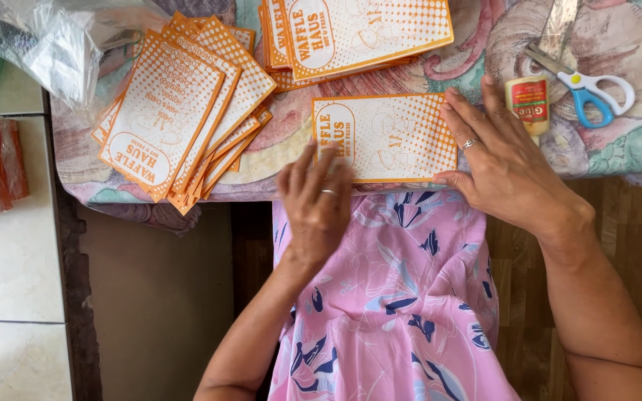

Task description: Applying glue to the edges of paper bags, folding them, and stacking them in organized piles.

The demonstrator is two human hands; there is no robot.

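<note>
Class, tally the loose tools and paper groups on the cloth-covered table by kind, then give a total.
Single orange-and-white paper sleeve under both hands: 1
Stacks of the same sleeves: 2
Glue bottle: 1
Blue-handled scissors: 1
Total: 5

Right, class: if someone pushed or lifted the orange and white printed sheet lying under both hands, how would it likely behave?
The printed sheet looks thin and flat, so probably light and bendy when lifted. It lies on soft patterned cloth, so a push may drag rather than glide. The left hand and right hand press it, suggesting it shifts easily.
</note>
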